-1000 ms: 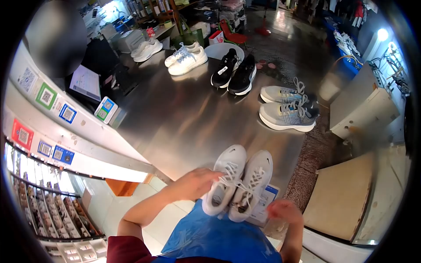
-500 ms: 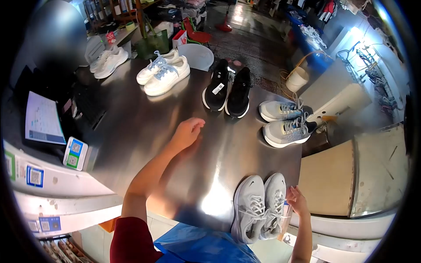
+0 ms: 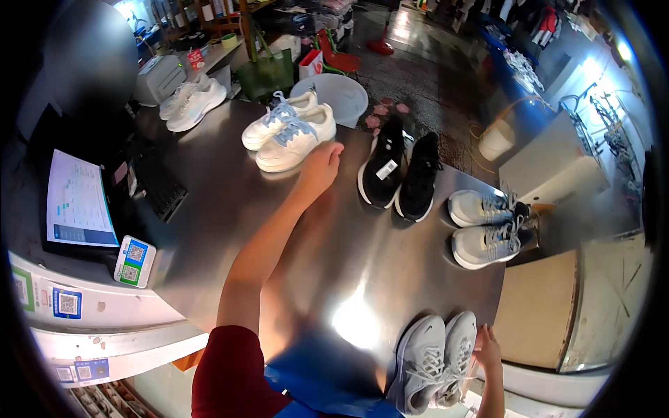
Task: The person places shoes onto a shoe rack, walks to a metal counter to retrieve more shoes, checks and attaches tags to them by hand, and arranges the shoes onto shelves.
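Observation:
My left hand point(image 3: 322, 167) reaches over the metal table point(image 3: 334, 244), its fingers curled beside the heel end of the white sneakers with blue laces point(image 3: 289, 139). Whether it touches them or grips anything is hidden. Near the table's right edge, my right hand point(image 3: 486, 346) is at the side of the light grey sneakers point(image 3: 432, 362), its fingers bent and partly hidden; what they hold, if anything, cannot be made out. Black shoes point(image 3: 401, 174) with a white label stand right of my left hand. Grey shoes with pale laces point(image 3: 486, 230) lie farther right.
Another white pair point(image 3: 194, 103) sits at the far left corner. Along the left side are a monitor point(image 3: 80, 202), a keyboard point(image 3: 157, 180) and a QR code stand point(image 3: 134, 262). Beyond the table stand a white round tub point(image 3: 341, 97), a green bag point(image 3: 266, 73) and a red chair point(image 3: 338, 57).
My left hand has moved forward from the table's middle to the white sneakers with blue laces. My right hand stays by the light grey pair. The camera view has shifted.

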A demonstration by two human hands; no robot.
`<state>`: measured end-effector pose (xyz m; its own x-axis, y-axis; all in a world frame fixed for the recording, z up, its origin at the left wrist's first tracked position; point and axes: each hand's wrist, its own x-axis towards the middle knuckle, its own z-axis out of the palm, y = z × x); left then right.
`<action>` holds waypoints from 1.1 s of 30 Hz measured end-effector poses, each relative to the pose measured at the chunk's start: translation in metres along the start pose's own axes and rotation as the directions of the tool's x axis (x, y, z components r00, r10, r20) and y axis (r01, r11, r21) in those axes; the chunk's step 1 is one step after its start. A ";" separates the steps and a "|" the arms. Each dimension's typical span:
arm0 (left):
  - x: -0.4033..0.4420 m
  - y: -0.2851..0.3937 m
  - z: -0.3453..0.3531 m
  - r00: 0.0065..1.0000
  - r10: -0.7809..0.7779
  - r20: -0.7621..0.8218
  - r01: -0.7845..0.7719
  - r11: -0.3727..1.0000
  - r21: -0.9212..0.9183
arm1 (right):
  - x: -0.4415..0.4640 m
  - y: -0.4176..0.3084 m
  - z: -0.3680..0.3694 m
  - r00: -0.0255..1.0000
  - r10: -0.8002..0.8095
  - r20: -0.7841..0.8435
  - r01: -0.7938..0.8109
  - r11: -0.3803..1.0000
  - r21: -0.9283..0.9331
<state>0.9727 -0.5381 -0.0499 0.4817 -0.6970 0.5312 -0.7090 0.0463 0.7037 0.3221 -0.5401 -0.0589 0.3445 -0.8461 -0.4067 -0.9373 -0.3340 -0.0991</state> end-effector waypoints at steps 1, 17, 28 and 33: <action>0.014 -0.007 -0.003 1.000 -0.003 -0.013 0.003 1.000 0.006 | -0.001 -0.001 -0.001 1.000 0.002 0.000 -0.002 1.000 0.013; 0.117 -0.088 -0.022 0.957 -0.260 0.132 0.034 0.549 0.835 | 0.006 0.027 0.019 0.999 -0.031 -0.021 0.030 0.997 -0.072; -0.087 0.128 -0.092 0.260 0.690 0.675 -0.932 0.362 -0.011 | 0.010 0.026 0.019 1.000 -0.006 -0.015 0.005 0.999 -0.033; -0.171 0.156 -0.097 -0.051 0.844 0.534 -0.894 0.199 -0.400 | 0.014 0.021 0.009 1.000 -0.002 0.012 0.002 1.000 -0.023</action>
<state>0.8295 -0.3428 0.0150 -0.8980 -0.3077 0.3145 -0.3661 0.9191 -0.1460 0.3064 -0.5552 -0.0750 0.3453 -0.8403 -0.4179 -0.9352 -0.3451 -0.0790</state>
